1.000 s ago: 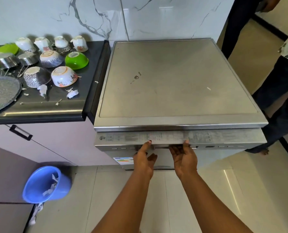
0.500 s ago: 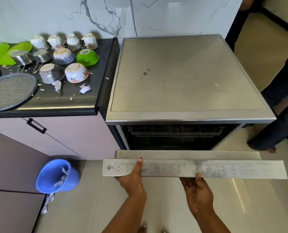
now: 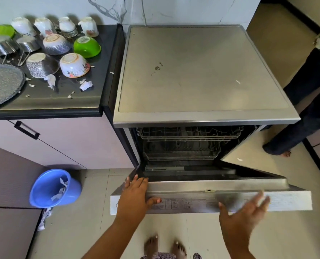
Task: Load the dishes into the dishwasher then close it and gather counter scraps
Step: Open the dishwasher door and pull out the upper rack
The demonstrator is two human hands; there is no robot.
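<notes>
The steel dishwasher [image 3: 202, 71] stands right of the dark counter [image 3: 48, 101]. Its door [image 3: 220, 186] hangs far open, and wire racks [image 3: 189, 139] show inside. My left hand [image 3: 136, 193] lies over the door's top edge near its left end, fingers on the inner side and thumb on the control panel [image 3: 183, 202]. My right hand [image 3: 245, 212] is blurred, fingers spread, in front of the panel and holding nothing. On the counter stand upturned cups [image 3: 67, 25], patterned bowls [image 3: 74, 65], a green bowl [image 3: 87, 46], steel pans [image 3: 2, 45], a grey round tray [image 3: 2, 85] and white paper scraps [image 3: 85, 85].
A blue bucket [image 3: 54, 187] with scraps in it sits on the floor left of the door. Another person's legs [image 3: 305, 113] stand right of the dishwasher. My bare feet [image 3: 164, 247] are on the tiled floor below the door. A cabinet handle [image 3: 26, 129] juts out under the counter.
The door went from shut to far open, swinging down toward me. My left hand stayed on its top edge. My right hand came off the panel and now hovers, blurred.
</notes>
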